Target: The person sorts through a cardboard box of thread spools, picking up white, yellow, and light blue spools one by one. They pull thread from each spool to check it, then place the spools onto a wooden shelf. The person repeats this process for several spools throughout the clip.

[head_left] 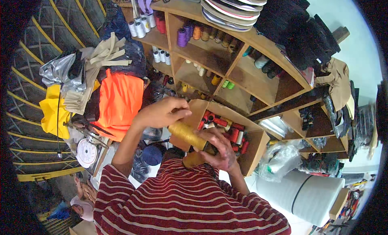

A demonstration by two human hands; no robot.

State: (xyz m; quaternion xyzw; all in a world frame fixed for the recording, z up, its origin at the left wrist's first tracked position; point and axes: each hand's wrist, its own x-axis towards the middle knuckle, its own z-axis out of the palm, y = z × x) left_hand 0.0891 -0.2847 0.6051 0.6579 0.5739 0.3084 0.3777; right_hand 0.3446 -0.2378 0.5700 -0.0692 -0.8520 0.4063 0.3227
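Observation:
My right hand (218, 148) grips a large gold-yellow thread spool (186, 136), which is tilted in front of my chest. A second, brownish-gold spool (194, 159) shows just below it, against my right fingers. Close to the upper left end of the yellow spool is my left hand (165, 112), its fingers curled together; whatever they pinch is too small to make out. Beyond my hands stands an open cardboard box (252, 154) holding several red thread spools (233, 135) among a few white and dark ones.
A wooden shelf (202, 53) with thread cones in its compartments rises ahead. Orange cloth (120, 101) and yellow cloth (55, 112) lie at the left. On the right are a clear plastic bag (277, 160) and a white foam roll (303, 192). Another person (83, 200) is at lower left.

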